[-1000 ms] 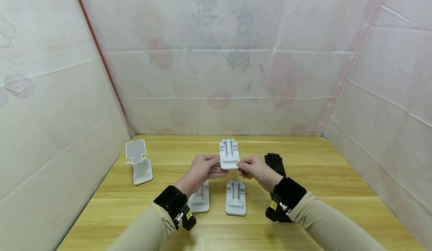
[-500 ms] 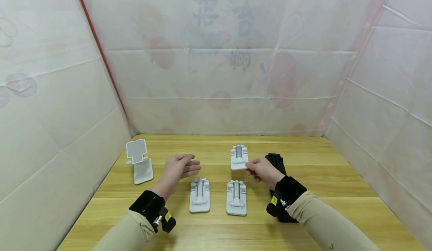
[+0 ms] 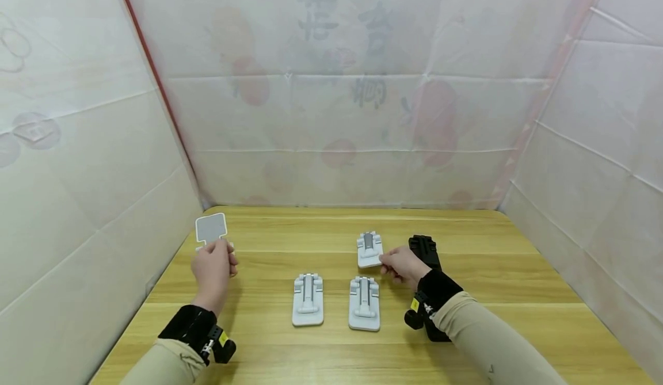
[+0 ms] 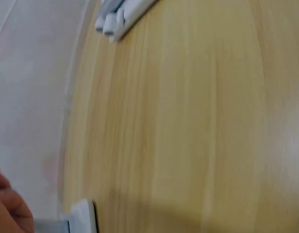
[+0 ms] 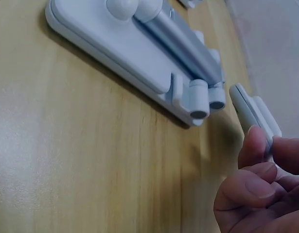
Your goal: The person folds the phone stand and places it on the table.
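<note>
now | right hand (image 3: 401, 265) pinches folded stand (image 3: 369, 249) | left hand (image 3: 212, 265) grips upright stand (image 3: 210, 228)

**Wooden table and the stands on it**

A light wooden table (image 3: 497, 293) with a visible grain fills the lower half of the head view. Two folded white phone stands lie flat side by side at centre: one on the left (image 3: 308, 300), one on the right (image 3: 364, 303). A third folded white stand (image 3: 369, 250) lies behind the right one. An unfolded white stand (image 3: 211, 229) stands upright at the left edge. A black stand (image 3: 423, 248) lies right of centre.
</note>
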`<state>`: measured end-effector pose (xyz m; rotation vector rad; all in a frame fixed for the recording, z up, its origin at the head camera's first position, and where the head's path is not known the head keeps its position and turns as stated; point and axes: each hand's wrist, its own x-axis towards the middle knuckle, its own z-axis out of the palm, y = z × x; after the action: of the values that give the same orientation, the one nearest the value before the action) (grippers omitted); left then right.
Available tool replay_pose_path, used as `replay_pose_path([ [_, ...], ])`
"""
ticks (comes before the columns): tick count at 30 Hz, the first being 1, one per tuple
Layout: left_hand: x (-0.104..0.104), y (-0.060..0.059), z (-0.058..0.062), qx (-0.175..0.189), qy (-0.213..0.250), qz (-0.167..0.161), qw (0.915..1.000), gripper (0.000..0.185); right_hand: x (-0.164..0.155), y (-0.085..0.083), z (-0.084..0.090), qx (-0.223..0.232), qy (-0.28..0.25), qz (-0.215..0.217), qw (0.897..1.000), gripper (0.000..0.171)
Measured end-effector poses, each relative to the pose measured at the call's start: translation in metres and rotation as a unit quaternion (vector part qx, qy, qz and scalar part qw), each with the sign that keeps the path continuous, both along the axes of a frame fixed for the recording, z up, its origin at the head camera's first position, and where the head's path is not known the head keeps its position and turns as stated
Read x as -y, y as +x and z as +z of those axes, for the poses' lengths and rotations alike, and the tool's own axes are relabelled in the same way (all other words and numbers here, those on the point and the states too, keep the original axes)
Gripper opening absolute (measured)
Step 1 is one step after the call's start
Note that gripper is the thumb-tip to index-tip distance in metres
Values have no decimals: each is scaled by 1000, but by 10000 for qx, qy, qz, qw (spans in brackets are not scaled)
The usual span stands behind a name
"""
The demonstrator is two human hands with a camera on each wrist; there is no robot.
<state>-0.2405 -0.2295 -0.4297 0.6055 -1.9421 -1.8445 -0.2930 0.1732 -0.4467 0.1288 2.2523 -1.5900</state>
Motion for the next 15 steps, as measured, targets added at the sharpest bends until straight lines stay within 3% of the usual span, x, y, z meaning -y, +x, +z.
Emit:
replay_pose_path([
  [3,14,1,-5,59,-442,706,9965,37,0,-3,-5,62,21,-55,10000,23],
  [7,28,2,-12,398,-785,1120,9898,42,-1,-8,-11,111,71,-36,9999,24],
  [11,36,2,-16,579,-487,1013,9920,38,0,-11,-14,90,249,51,9996,29],
  [15,36,-2,-14,676,-39,602,9959,47,1,-10,-12,37,531,213,9984,35],
])
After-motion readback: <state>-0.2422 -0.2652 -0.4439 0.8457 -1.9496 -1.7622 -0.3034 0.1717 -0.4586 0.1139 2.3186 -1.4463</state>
